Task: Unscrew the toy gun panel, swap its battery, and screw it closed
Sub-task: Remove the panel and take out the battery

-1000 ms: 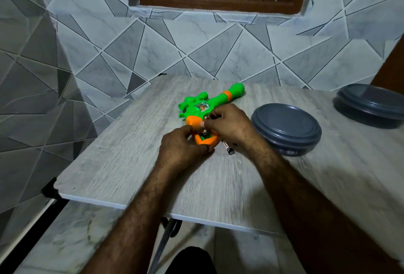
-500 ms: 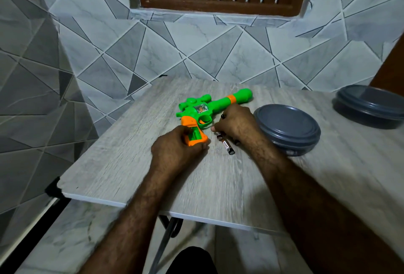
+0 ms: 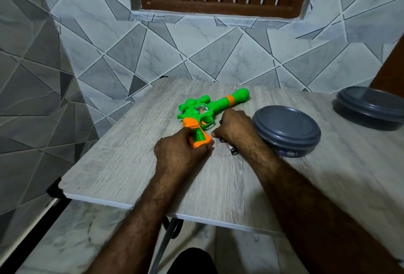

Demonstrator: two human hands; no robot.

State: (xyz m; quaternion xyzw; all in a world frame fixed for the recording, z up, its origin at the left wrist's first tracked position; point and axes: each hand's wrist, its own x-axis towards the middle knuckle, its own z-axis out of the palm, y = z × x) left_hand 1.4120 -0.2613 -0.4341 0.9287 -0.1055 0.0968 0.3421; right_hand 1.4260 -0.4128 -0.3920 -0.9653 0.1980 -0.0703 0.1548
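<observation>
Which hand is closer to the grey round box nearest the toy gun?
Right. The right hand sits just left of the grey lidded container, close beside its rim. The left hand is farther left, holding the toy gun by its orange grip.

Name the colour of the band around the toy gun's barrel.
Orange band, clearest in the head view.
</observation>
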